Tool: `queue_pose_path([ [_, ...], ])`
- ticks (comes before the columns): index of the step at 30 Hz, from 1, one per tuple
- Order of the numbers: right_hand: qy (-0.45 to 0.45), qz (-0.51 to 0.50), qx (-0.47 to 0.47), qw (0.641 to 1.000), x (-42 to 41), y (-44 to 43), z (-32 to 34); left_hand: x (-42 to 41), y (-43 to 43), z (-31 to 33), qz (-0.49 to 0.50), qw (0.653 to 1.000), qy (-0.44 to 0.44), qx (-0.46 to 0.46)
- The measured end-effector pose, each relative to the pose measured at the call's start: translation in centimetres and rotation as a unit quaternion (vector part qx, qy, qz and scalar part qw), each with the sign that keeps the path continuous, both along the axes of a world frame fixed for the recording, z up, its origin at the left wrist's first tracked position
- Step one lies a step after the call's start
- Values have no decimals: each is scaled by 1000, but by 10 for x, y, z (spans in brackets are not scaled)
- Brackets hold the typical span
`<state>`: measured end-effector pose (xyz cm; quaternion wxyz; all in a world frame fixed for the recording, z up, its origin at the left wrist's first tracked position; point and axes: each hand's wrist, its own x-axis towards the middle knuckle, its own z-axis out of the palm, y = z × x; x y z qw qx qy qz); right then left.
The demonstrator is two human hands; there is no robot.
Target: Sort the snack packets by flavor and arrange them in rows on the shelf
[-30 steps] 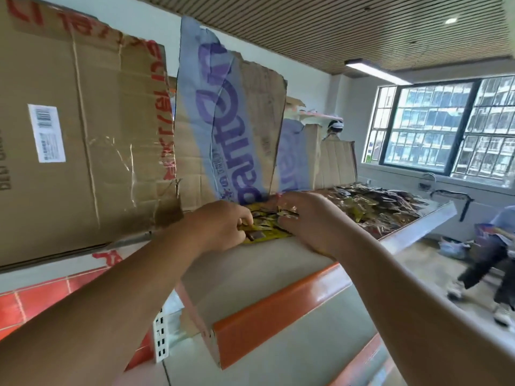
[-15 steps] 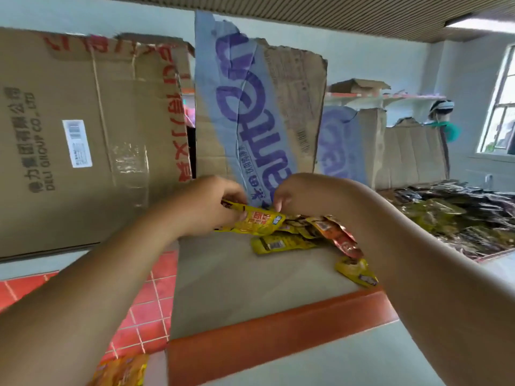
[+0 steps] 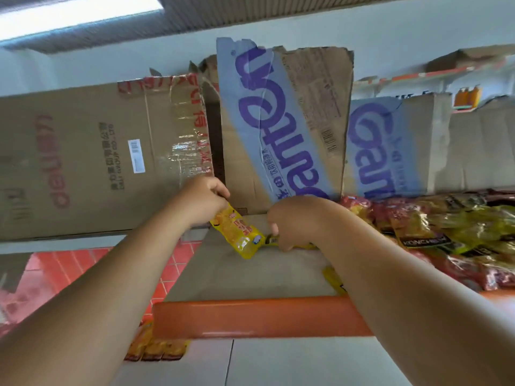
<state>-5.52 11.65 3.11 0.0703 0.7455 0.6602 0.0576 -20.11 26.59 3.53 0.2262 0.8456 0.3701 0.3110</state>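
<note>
My left hand (image 3: 204, 200) grips the top end of a yellow snack packet (image 3: 239, 234), which slants down over the grey shelf board (image 3: 239, 274). My right hand (image 3: 292, 221) is curled around another yellow packet (image 3: 271, 240) lying flat on the board, mostly hidden under the fingers. To the right a heap of red, yellow and green packets (image 3: 434, 232) covers the shelf. One yellow packet (image 3: 333, 280) peeks out beside my right forearm near the front edge.
The shelf has an orange front lip (image 3: 250, 316). Flattened cardboard boxes (image 3: 83, 157) and blue-printed cardboard (image 3: 278, 129) stand along the back. Orange packets (image 3: 156, 346) lie on a lower level at the left, above red tiles (image 3: 64, 271).
The view has turned left and tilted up. My left hand has lifted its yellow packet away from the pile, and my right hand has dropped onto another packet on the board.
</note>
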Motion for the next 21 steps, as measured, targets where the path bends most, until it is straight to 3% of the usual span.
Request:
queue_pose_path([
  [3, -6, 19, 107, 994, 3, 1, -2, -7, -1, -13, 85, 992, -60, -72],
  [7, 19, 53, 212, 976, 5, -1, 2, -30, -1, -29, 147, 985, -54, -74],
  [9, 48, 48, 254, 965, 5, -3, 5, -42, -4, -37, 160, 985, -11, -71],
  [11, 125, 50, 290, 948, 6, -8, 10, -51, -12, -43, 167, 980, 95, -57],
  [13, 154, 78, 271, 947, 3, -15, 13, -56, -20, -45, 164, 965, 201, -36],
  [16, 94, 106, 200, 970, -5, -18, 15, -59, -34, -41, 179, 934, 309, 20],
  [18, 77, 110, 156, 979, -12, -14, 15, -60, -39, -39, 181, 936, 299, 39],
  [21, 156, 117, 55, 979, -13, -11, 8, -58, -44, -40, 111, 970, 213, 29],
])
